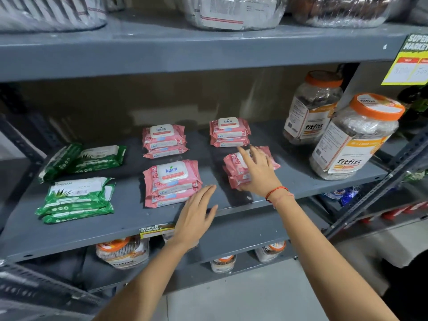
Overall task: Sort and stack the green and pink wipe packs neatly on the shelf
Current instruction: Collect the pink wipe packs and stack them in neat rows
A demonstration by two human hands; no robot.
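On the grey shelf [129, 218] pink wipe packs lie in several stacks: a back middle stack [165, 141], a front middle stack [171, 183], a back right stack [229, 132] and a front right stack [238, 169]. My right hand [258, 170] rests flat on the front right stack, fingers spread, thumb at its near edge. My left hand [196, 216] hovers open over the shelf's front edge, fingertips beside the front middle stack. Green packs lie at the left: a front stack [77, 200], and behind it a flat pack [99, 158] with another leaning against it.
Two clear Fitfizz jars with orange lids [354, 137] [312, 107] stand at the shelf's right end. Plastic-wrapped goods sit on the shelf above [234, 12]. More jars stand on the shelf below [122, 253]. A yellow price tag [410, 63] hangs at upper right.
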